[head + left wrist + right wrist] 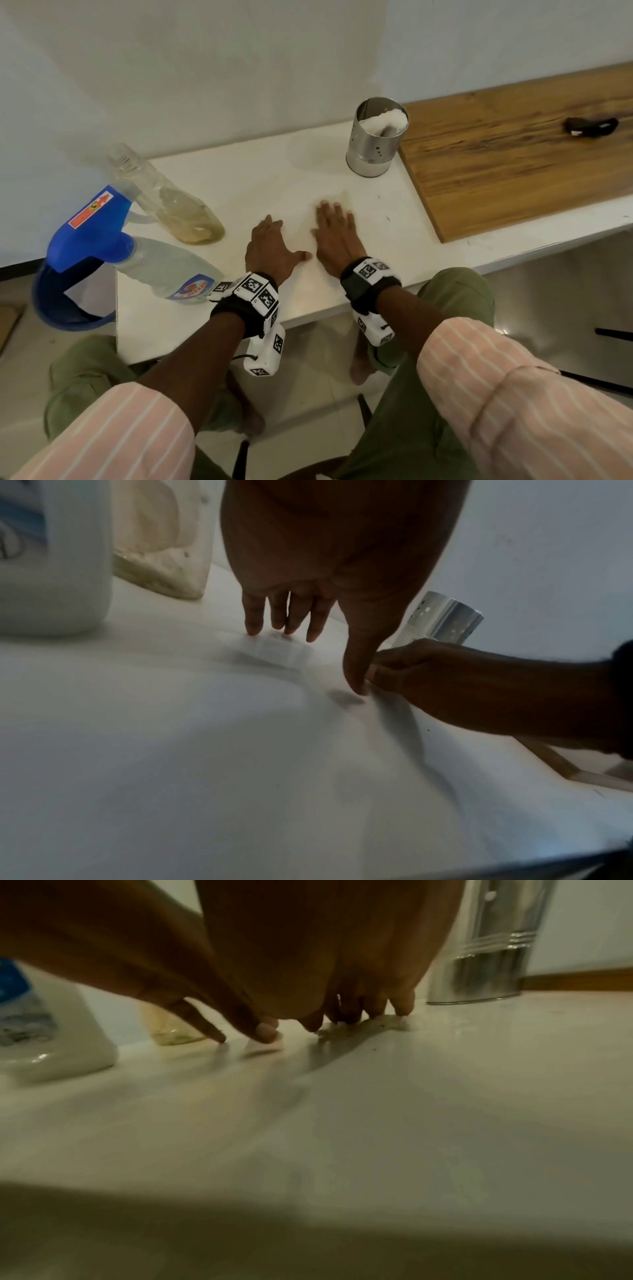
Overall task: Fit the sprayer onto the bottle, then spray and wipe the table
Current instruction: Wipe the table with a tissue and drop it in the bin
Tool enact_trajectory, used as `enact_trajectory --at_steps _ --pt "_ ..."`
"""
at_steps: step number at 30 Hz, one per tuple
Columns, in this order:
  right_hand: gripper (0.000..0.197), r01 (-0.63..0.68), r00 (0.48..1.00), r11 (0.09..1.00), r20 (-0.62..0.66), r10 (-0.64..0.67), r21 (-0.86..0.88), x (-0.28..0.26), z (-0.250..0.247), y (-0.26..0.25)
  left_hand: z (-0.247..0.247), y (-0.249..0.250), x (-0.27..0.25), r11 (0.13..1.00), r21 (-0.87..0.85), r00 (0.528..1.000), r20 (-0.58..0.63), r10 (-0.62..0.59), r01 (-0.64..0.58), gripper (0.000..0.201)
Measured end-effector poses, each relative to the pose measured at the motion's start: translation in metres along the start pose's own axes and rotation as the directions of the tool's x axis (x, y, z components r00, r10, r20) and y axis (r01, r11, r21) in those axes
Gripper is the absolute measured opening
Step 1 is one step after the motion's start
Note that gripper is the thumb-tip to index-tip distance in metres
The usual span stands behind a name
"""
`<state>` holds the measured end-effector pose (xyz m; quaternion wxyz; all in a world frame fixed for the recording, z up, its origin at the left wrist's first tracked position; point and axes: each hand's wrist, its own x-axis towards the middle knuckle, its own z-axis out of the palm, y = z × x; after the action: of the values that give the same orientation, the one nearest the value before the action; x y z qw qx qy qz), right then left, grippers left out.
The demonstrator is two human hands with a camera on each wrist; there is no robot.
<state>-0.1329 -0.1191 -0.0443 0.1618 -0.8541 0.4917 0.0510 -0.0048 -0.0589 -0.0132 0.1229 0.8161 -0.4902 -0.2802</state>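
The spray bottle (164,267), with its blue sprayer (89,233) fitted, stands at the table's left. Both hands lie flat on the white table (239,178), side by side at its middle. My left hand (274,240) has straight fingers with their tips down on a thin white tissue (274,647). My right hand (334,229) presses its spread fingers on the same tissue (339,200), which shows wet and yellowish past the fingertips (373,1023) in the right wrist view. The two thumbs nearly touch. Most of the tissue blends with the tabletop.
A second clear bottle (178,209) with yellowish liquid and no cap stands behind the spray bottle. A perforated metal cup (376,137) holding white tissue stands at the back right, beside a wooden board (513,154) with a black object (589,126) on it.
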Motion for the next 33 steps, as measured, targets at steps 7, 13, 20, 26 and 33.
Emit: enact_trajectory --at_steps 7,13,20,26,33 --pt "0.059 0.018 0.997 0.995 0.071 -0.025 0.096 0.039 -0.012 -0.007 0.003 0.007 0.007 0.993 0.114 0.992 0.127 0.007 -0.021 0.130" --pt "0.059 -0.006 0.998 1.000 0.068 0.006 -0.002 0.066 -0.025 0.008 0.003 0.017 0.007 0.989 0.148 0.987 0.157 -0.021 -0.003 0.134" --pt "0.065 -0.060 0.992 0.995 0.114 0.050 0.085 0.061 -0.027 0.015 0.000 0.034 0.006 0.984 0.173 0.985 0.155 -0.075 0.048 0.127" --pt "0.064 0.087 0.988 0.996 0.123 -0.090 0.029 0.083 -0.028 0.001 -0.002 0.014 0.004 0.996 0.068 0.999 0.019 -0.051 0.050 0.097" --pt "0.070 -0.153 0.987 0.981 0.075 0.145 0.116 0.125 -0.035 -0.030 -0.007 0.003 0.009 0.997 -0.041 0.983 -0.171 -0.064 0.058 0.048"
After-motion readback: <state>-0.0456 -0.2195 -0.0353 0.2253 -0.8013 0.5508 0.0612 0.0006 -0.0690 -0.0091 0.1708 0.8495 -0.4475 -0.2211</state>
